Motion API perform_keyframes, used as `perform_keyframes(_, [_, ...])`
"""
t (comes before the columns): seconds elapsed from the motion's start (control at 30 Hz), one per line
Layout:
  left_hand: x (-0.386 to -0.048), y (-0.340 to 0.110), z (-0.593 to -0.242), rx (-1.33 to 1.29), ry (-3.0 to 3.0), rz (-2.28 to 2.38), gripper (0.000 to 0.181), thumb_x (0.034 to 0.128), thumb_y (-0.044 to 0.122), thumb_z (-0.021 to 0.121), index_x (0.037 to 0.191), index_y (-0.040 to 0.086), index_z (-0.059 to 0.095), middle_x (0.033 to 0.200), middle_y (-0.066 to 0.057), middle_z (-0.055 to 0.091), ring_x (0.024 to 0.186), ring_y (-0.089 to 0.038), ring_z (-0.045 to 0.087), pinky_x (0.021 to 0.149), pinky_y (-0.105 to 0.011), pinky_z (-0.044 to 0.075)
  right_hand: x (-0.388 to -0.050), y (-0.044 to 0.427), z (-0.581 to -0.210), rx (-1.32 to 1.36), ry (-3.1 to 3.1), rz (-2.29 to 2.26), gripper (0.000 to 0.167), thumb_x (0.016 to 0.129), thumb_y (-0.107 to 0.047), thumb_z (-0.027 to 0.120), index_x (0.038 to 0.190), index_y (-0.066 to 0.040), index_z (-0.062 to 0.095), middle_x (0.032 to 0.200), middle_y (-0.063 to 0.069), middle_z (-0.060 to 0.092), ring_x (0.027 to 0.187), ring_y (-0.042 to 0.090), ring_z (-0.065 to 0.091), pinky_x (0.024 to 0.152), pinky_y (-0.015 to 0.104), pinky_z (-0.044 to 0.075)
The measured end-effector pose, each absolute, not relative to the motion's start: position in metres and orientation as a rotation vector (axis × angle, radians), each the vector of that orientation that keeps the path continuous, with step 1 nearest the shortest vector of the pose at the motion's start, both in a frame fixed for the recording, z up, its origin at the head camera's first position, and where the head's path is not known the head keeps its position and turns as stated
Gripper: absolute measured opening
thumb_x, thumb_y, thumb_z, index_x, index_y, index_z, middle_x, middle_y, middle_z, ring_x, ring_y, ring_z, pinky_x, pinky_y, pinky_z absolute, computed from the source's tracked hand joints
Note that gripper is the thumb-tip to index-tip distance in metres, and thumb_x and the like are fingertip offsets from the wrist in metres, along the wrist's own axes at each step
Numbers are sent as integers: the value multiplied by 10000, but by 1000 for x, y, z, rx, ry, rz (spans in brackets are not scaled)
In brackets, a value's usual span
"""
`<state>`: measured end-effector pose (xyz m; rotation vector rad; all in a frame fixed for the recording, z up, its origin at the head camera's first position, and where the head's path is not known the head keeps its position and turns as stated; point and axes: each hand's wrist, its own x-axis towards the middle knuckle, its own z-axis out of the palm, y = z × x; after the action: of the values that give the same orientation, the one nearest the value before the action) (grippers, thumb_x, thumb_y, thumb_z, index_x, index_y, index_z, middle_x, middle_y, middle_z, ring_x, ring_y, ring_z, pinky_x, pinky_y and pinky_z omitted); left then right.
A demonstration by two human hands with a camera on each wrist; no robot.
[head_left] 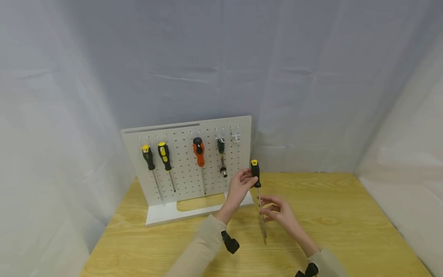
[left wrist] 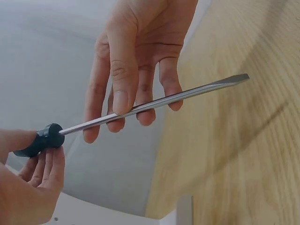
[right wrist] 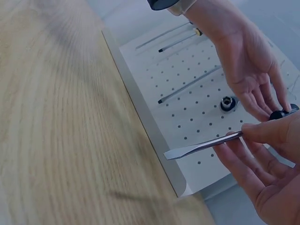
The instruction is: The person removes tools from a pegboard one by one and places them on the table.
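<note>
A flathead screwdriver (head_left: 255, 168) with a black handle and yellow cap is held up just right of the pegboard, its shaft slanting down. My left hand (head_left: 238, 188) grips the handle between thumb and fingers. Lower on the metal shaft, my right hand (head_left: 283, 213) pinches it, thumb on one side and fingers on the other. In the left wrist view the flat blade tip (left wrist: 241, 78) points away from both hands, over the wood. The right wrist view shows the shaft (right wrist: 206, 145) crossing in front of the pegboard, with the handle partly hidden by the fingers.
The white pegboard (head_left: 183, 181) stands on the wooden table (head_left: 328, 223). Two black-and-yellow screwdrivers (head_left: 164, 154), a red-orange screwdriver (head_left: 199, 154) and a dark-handled socket tool (head_left: 221, 146) hang on it. A bare clear hook (head_left: 235, 137) is at its upper right. Pale curtains (head_left: 311, 96) surround the table.
</note>
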<state>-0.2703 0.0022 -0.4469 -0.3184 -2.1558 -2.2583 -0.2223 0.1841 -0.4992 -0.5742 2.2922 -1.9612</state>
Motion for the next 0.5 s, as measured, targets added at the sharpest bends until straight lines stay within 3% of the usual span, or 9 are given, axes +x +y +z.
perform_keyframes(0.5, [-268, 46, -486, -261, -2195, -2298, 365, 968, 75, 685, 1288, -70, 585, 1199, -231, 674, 1046, -331, 694, 868, -352, 618, -198, 219, -512, -346, 2259, -1915, 493, 952, 19, 651, 1394, 138, 467, 1152, 345, 565, 926, 392, 693, 682, 405, 647])
